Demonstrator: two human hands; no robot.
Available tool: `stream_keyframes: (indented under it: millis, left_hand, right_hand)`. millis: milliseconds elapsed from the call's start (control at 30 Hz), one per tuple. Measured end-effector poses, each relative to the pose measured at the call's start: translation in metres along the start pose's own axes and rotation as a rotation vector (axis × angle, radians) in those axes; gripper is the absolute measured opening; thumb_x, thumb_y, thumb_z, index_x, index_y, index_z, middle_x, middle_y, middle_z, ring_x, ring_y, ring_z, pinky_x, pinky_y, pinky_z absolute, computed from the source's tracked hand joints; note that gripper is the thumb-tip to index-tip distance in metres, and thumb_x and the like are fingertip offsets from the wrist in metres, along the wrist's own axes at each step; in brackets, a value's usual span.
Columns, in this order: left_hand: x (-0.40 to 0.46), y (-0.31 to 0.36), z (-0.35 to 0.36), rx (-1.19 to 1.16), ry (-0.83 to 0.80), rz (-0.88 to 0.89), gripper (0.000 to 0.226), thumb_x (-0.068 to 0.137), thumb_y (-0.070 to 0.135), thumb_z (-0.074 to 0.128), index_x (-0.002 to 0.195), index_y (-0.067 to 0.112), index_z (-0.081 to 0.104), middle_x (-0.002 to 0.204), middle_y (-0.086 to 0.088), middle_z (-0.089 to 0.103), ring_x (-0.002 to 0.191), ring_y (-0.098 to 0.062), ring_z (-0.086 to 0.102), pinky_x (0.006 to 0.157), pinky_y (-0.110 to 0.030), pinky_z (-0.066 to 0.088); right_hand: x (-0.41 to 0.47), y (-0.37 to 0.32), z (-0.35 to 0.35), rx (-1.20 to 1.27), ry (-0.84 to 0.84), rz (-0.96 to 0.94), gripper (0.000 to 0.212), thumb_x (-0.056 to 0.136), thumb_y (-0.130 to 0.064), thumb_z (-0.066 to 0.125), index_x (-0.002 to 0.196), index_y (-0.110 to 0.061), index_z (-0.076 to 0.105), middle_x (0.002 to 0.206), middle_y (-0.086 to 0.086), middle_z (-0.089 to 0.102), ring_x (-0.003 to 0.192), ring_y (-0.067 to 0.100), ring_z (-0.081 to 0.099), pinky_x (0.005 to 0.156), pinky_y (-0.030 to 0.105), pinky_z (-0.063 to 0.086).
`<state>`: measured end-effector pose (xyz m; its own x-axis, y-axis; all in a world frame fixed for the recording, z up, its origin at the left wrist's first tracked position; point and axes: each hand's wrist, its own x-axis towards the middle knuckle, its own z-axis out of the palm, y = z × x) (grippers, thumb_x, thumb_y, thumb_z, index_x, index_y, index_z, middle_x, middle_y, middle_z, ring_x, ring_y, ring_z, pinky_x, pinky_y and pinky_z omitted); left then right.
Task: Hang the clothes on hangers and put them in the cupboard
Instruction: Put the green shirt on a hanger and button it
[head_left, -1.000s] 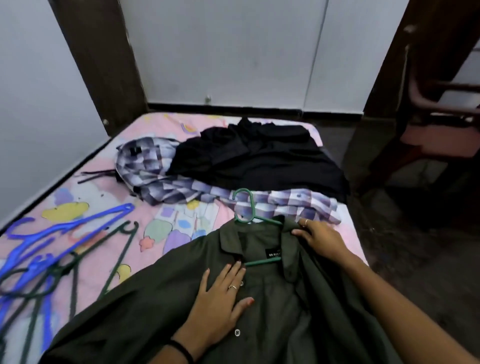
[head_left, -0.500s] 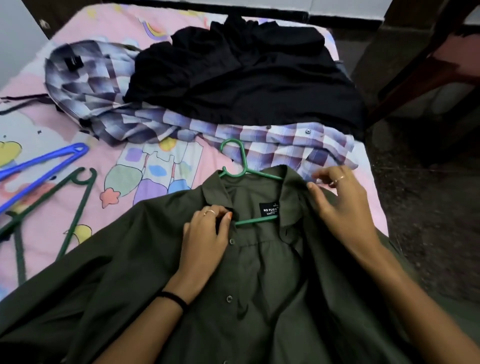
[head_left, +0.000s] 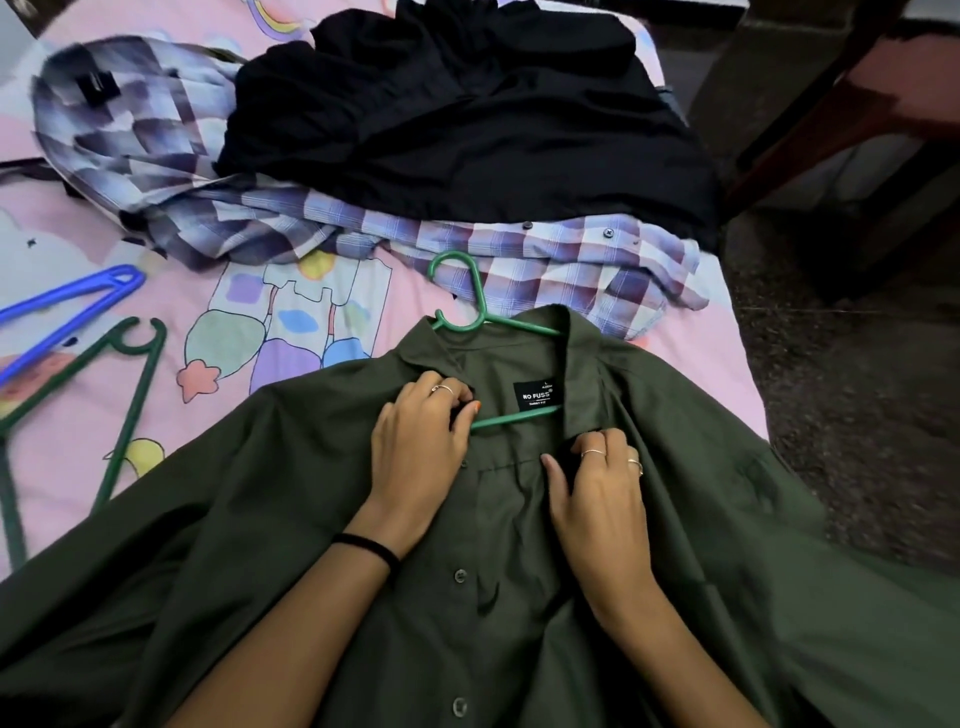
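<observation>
An olive-green button-up cotton shirt (head_left: 519, 571) lies spread face-up across the lower half of the frame on a pink cartoon-print bedsheet (head_left: 171, 426), its collar open to show a black woven label reading "NO FUSS" (head_left: 536, 398). A green plastic hanger (head_left: 470, 306) sits inside the neck, its hook poking out above the collar at centre frame and its lower bar crossing just under the label. The left hand (head_left: 418, 457), wearing a ring and a black wristband, pinches the left side of the placket beside the hanger bar. The right hand (head_left: 602, 493), with two rings, curls its fingers around the right edge of the placket just below the collar. Above the hook, a purple-and-white checked shirt (head_left: 545, 265) lies crumpled, touching the hanger's hook, with a black garment (head_left: 467, 119) heaped over it in the upper centre. At left, a blue plastic hanger (head_left: 78, 301) and a dark green plastic hanger (head_left: 124, 395) rest on the sheet. A dark wooden chair (head_left: 857, 104) stands at upper right.
</observation>
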<state>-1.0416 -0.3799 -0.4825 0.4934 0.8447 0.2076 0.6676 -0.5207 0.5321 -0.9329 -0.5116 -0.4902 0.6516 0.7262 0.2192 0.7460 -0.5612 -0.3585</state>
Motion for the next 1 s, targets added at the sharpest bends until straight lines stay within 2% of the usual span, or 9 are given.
stream_keyframes:
  millis: [100,233,400,500,600,700,800,900,1000]
  left_hand:
    - [0.000,0.001,-0.001,-0.014,-0.015,0.000,0.005,0.085,0.023,0.068,0.087,0.019,0.066,0.087,0.002,0.059,0.081,-0.022,0.059,0.064,-0.038,0.050]
    - [0.000,0.000,-0.004,-0.051,-0.024,-0.008,0.004,0.087,0.023,0.066,0.087,0.019,0.066,0.088,0.002,0.059,0.081,-0.021,0.059,0.064,-0.038,0.049]
    - [0.000,0.004,-0.010,-0.179,-0.033,-0.034,0.005,0.090,0.020,0.062,0.087,0.016,0.064,0.089,0.005,0.056,0.079,-0.015,0.054,0.063,-0.031,0.044]
    - [0.002,0.005,-0.012,-0.271,-0.024,-0.042,0.006,0.089,0.015,0.063,0.083,0.016,0.062,0.083,0.007,0.053,0.073,-0.016,0.053,0.064,-0.034,0.048]
    - [0.003,0.005,-0.014,-0.336,-0.058,-0.091,0.006,0.089,0.012,0.063,0.083,0.014,0.061,0.076,0.006,0.057,0.068,-0.019,0.059,0.065,-0.037,0.051]
    - [0.003,0.006,-0.015,-0.463,-0.127,-0.191,0.010,0.090,0.008,0.062,0.082,0.014,0.061,0.067,0.000,0.063,0.060,-0.018,0.066,0.062,-0.036,0.055]
    - [0.006,0.007,-0.016,-0.613,-0.166,-0.283,0.023,0.091,0.004,0.061,0.075,0.021,0.058,0.068,-0.005,0.065,0.055,-0.007,0.065,0.056,-0.029,0.057]
    - [0.009,0.009,-0.021,-0.757,-0.170,-0.324,0.027,0.090,0.001,0.061,0.074,0.022,0.057,0.069,-0.006,0.064,0.053,-0.003,0.062,0.054,-0.017,0.052]
    - [0.013,0.010,-0.024,-0.836,-0.162,-0.341,0.025,0.089,-0.001,0.062,0.074,0.019,0.059,0.067,-0.005,0.063,0.053,-0.002,0.060,0.055,-0.014,0.050]
  right_hand:
    - [0.002,-0.004,0.006,0.027,0.056,0.074,0.025,0.085,-0.020,0.070,0.091,-0.003,0.053,0.092,0.015,0.051,0.084,0.037,0.054,0.077,0.042,0.043]
    - [0.005,-0.008,0.011,0.022,0.113,0.123,0.023,0.081,-0.011,0.072,0.088,-0.001,0.053,0.088,0.018,0.052,0.081,0.039,0.054,0.078,0.036,0.033]
    - [0.015,-0.015,-0.001,0.048,0.008,0.215,0.011,0.085,-0.007,0.062,0.081,0.001,0.055,0.090,0.020,0.056,0.084,0.041,0.056,0.072,0.043,0.042]
    - [0.024,-0.019,-0.018,0.131,-0.057,0.265,0.013,0.089,-0.010,0.057,0.080,0.000,0.053,0.089,0.023,0.059,0.084,0.041,0.056,0.069,0.041,0.039]
    - [0.032,-0.027,-0.031,0.333,-0.180,0.314,0.019,0.095,-0.015,0.053,0.084,0.000,0.054,0.080,0.016,0.058,0.082,0.034,0.054,0.070,0.037,0.032]
    - [0.038,-0.046,-0.038,0.704,-0.293,0.430,0.024,0.098,-0.020,0.051,0.077,-0.009,0.050,0.068,0.004,0.051,0.066,0.020,0.050,0.065,0.036,0.043]
    - [0.044,-0.059,-0.034,1.003,-0.334,0.482,0.019,0.097,-0.010,0.055,0.079,-0.005,0.059,0.063,0.001,0.058,0.055,0.007,0.051,0.056,0.021,0.044]
    - [0.049,-0.066,-0.028,1.153,-0.347,0.557,0.017,0.092,-0.002,0.059,0.075,-0.005,0.063,0.060,-0.001,0.062,0.052,0.006,0.054,0.054,0.017,0.047]
    - [0.050,-0.069,-0.024,1.280,-0.336,0.631,0.013,0.089,0.005,0.060,0.077,0.000,0.063,0.059,0.002,0.063,0.050,0.007,0.055,0.053,0.016,0.049]
